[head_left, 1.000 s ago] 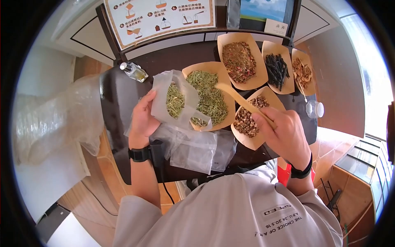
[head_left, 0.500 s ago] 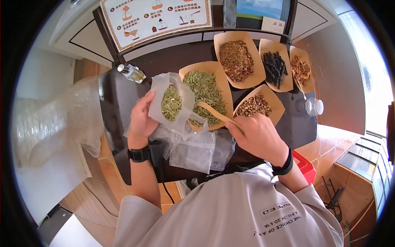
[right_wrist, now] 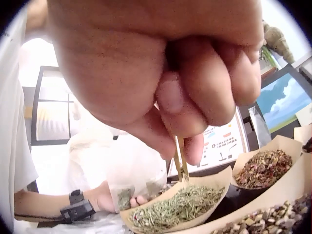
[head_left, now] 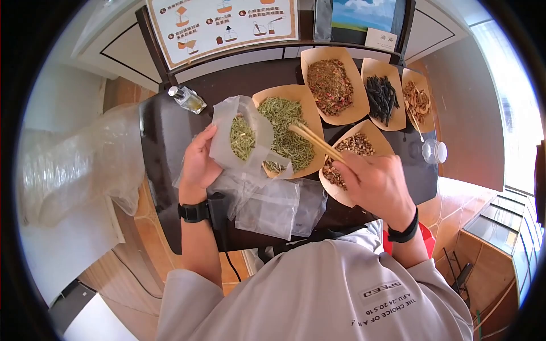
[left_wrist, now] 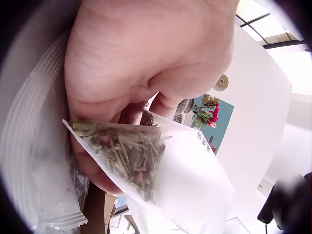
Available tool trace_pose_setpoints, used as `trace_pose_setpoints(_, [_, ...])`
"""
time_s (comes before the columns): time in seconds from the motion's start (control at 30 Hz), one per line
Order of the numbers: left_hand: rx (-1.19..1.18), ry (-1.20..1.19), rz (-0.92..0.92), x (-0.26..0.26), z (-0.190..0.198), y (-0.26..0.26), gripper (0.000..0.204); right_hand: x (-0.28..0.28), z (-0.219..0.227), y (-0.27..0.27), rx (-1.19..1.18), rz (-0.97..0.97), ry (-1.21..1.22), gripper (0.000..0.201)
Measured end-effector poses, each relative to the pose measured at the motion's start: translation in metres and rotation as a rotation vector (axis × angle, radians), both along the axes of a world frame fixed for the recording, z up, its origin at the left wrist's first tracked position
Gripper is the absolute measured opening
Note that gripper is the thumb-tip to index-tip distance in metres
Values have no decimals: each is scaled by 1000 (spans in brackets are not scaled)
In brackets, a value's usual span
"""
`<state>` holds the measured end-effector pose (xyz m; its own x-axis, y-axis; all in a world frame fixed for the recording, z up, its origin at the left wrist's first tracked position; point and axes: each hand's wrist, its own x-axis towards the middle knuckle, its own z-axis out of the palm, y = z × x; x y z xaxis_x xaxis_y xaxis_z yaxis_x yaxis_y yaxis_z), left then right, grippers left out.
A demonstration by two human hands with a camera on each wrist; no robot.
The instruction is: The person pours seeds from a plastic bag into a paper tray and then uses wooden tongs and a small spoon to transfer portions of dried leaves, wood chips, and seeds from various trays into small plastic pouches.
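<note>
My left hand (head_left: pixel 200 161) holds a translucent white bag (head_left: pixel 220 136) with dried green herb bits (head_left: pixel 242 138) inside. In the left wrist view the bag (left_wrist: pixel 195 165) lies against my curled fingers (left_wrist: pixel 92 168), and the herb shows through its side. My right hand (head_left: pixel 378 181) pinches slim bamboo tongs (head_left: pixel 318 142), whose two prongs point left. Their tips overlap the green herb in a paper tray (head_left: pixel 312 117) in the head view. The right wrist view shows the tongs (right_wrist: pixel 180 158) coming down from finger and thumb at that tray's edge.
Paper trays hold a brown mix (head_left: pixel 330 88), black strips (head_left: pixel 382 99), tan pieces (head_left: pixel 417 101) and speckled bits (head_left: pixel 357 144). A glass bottle (head_left: pixel 187 100) stands far left, a clear jar (head_left: pixel 434 151) at right. Flat clear bags (head_left: pixel 267 207) lie at the front edge. A sign (head_left: pixel 227 28) leans behind.
The right hand and tongs went left and down toward the bag's opening, then back up and right over the green herb tray. The left hand stays on the bag, nearly still.
</note>
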<state>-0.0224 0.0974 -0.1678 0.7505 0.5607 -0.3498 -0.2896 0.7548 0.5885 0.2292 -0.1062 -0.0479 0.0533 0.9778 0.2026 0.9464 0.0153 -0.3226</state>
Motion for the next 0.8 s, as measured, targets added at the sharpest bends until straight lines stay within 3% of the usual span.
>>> trace_pose_setpoints(0.1, [-17,9,8,-1,1,0,51,0,19,0,47,-29,139,11])
trace_pose_setpoints(0.2, [-33,22,18,-2,-3,2,51,-14,35,8,101,79,188,13])
trace_pose_setpoints(0.3, [-25,11,3,-2,-3,1,50,-29,31,18,-81,111,148,12])
trace_pose_setpoints(0.43, [-84,-35,24,-2,-1,1,50,-21,26,22,-41,87,190,11])
trace_pose_setpoints(0.5, [-79,-8,30,-2,-2,1,50,-9,21,17,77,-74,273,18])
trace_pose_setpoints(0.53, [-75,18,34,-1,-2,1,50,-4,21,14,29,-146,305,19])
trace_pose_setpoints(0.67, [-21,15,0,-1,-1,-1,50,15,-6,6,-139,-161,71,28])
trace_pose_setpoints(0.8, [11,16,4,-3,-3,0,50,5,-16,9,-131,-116,35,28])
